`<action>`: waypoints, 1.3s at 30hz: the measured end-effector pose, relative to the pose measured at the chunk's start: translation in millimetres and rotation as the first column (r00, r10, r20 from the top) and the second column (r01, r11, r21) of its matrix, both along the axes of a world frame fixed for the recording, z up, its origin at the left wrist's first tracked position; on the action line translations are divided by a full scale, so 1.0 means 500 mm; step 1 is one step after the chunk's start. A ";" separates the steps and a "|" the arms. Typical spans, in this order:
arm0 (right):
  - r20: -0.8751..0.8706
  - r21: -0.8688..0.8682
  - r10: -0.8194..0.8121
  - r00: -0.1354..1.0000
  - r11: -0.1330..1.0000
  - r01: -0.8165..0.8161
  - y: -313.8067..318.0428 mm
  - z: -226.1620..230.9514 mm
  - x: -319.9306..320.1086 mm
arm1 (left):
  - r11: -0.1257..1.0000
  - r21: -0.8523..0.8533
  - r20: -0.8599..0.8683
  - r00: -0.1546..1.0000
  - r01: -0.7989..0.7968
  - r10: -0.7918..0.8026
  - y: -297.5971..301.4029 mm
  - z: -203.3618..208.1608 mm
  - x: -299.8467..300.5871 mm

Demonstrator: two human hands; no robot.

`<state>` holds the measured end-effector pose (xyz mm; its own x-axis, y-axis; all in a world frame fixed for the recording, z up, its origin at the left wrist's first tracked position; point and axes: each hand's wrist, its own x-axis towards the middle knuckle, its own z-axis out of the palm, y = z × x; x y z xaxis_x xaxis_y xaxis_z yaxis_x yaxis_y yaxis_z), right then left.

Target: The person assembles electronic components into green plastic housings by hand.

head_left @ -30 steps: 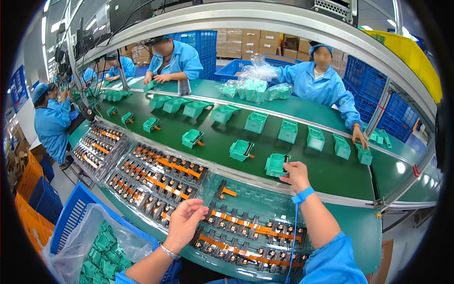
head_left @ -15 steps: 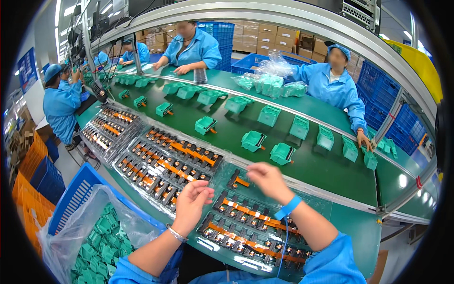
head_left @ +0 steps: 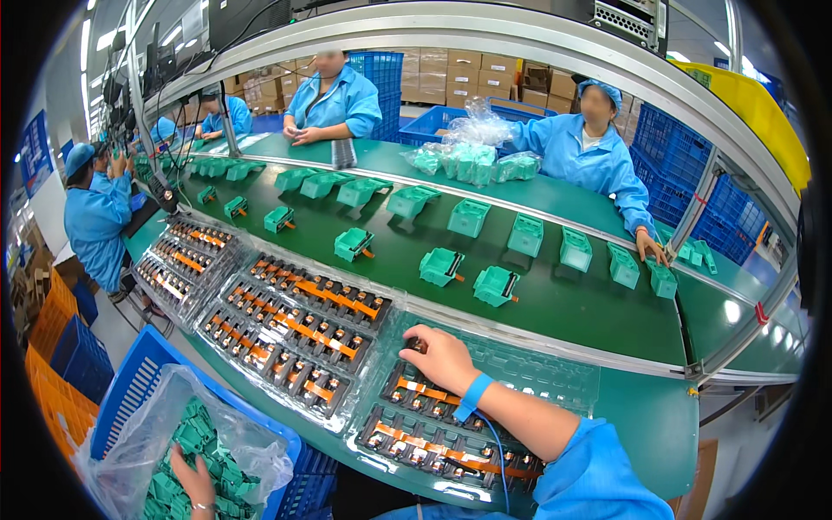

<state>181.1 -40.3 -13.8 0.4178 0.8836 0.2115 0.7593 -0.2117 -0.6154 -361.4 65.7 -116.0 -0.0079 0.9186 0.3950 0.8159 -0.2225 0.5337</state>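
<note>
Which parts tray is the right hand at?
The rightmost tray; bare pockets stretch along its far side, whereas the middle tray and leftmost tray look filled.

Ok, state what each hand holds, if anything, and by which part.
Right hand: fingers curl around a black module; exact grip hidden. Left hand: at the green parts; any hold cannot be told.

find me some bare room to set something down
Bare table lies right of the right-hand tray, beyond the right sleeve. Bare belt lies right of the nearest green housing, before the metal rail. Crowded: the left-hand trays and, around the left hand, the blue crate.
</note>
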 end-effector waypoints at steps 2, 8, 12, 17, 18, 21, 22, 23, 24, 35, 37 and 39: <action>-0.277 0.137 0.076 0.958 0.990 -0.039 -0.001 0.009 0.018 | 0.990 -0.138 -0.365 0.928 0.019 -0.069 -0.053 -0.121 -0.099; -0.930 0.341 0.208 0.302 0.795 0.502 -0.003 0.108 0.133 | 0.907 -0.389 -0.538 0.839 -0.165 -0.078 -0.091 -0.067 -0.056; -0.972 0.224 0.235 0.005 0.921 0.320 -0.049 0.113 0.062 | 0.829 -0.475 -0.648 0.755 -0.295 -0.103 -0.067 -0.042 -0.038; -0.994 0.090 0.093 -0.050 0.994 0.054 -0.129 0.106 -0.024 | 0.819 -0.458 -0.670 0.740 -0.346 -0.062 -0.080 0.017 -0.024; -0.991 0.112 0.114 -0.068 0.993 0.040 -0.137 0.094 -0.024 | 0.820 -0.454 -0.586 0.810 -0.348 0.020 -0.073 -0.006 -0.056; -0.983 0.138 0.145 -0.113 0.988 0.066 -0.145 0.083 -0.020 | 0.850 -0.413 -0.496 0.864 -0.327 0.090 -0.064 0.003 -0.077; -0.981 0.144 0.153 -0.119 0.986 0.079 -0.146 0.079 -0.020 | 0.894 -0.371 -0.474 0.879 -0.251 0.050 -0.066 0.000 -0.090; -0.978 0.149 0.160 -0.131 0.985 0.087 -0.146 0.079 -0.019 | 0.929 -0.325 -0.453 0.892 -0.175 0.009 -0.069 -0.007 -0.107; -0.976 0.154 0.166 -0.139 0.984 0.094 -0.146 0.078 -0.014 | 0.980 -0.171 -0.394 0.919 -0.099 0.024 -0.067 -0.009 -0.122; -0.974 0.099 0.129 -0.185 0.981 0.165 -0.164 0.057 0.021 | 0.969 -0.200 0.796 0.552 -0.146 0.247 -0.039 0.240 -0.102; -0.974 0.100 0.129 -0.187 0.983 0.154 -0.163 0.053 0.024 | 0.981 -0.071 0.921 0.389 0.180 -0.004 -0.064 0.294 0.050; -0.966 0.136 0.154 -0.209 0.986 0.099 -0.154 0.044 0.019 | 0.908 -0.074 0.971 0.239 0.413 -0.030 -0.113 0.364 0.255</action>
